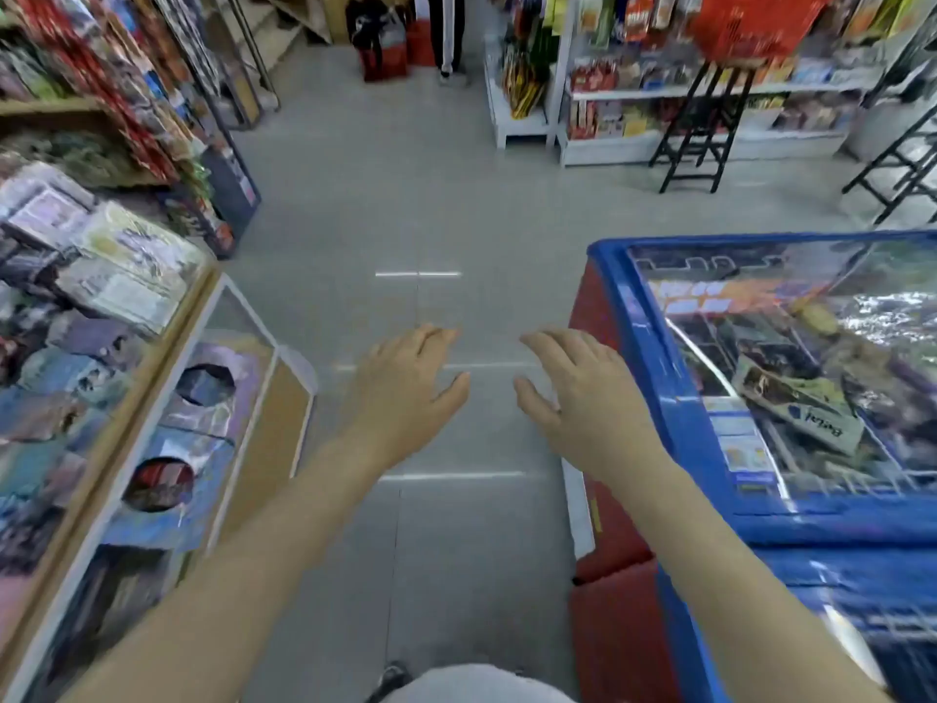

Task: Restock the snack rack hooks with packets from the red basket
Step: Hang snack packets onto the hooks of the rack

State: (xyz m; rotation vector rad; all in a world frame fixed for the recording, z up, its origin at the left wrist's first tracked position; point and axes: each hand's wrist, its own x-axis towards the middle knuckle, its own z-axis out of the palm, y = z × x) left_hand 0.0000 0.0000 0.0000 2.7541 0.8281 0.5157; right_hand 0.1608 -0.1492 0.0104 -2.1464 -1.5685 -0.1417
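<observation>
Two empty hands [405,388] [583,393], one red basket [750,22].

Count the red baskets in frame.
1: the red basket sits atop a black stand at top right, far from both empty hands. Others may be hidden among shelves.

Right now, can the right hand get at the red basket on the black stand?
Probably not from here. The right hand hangs open over the aisle floor beside the blue chest freezer, while the red basket sits on its black stand far up the aisle. Nothing blocks the path; walking closer should do it.
</observation>
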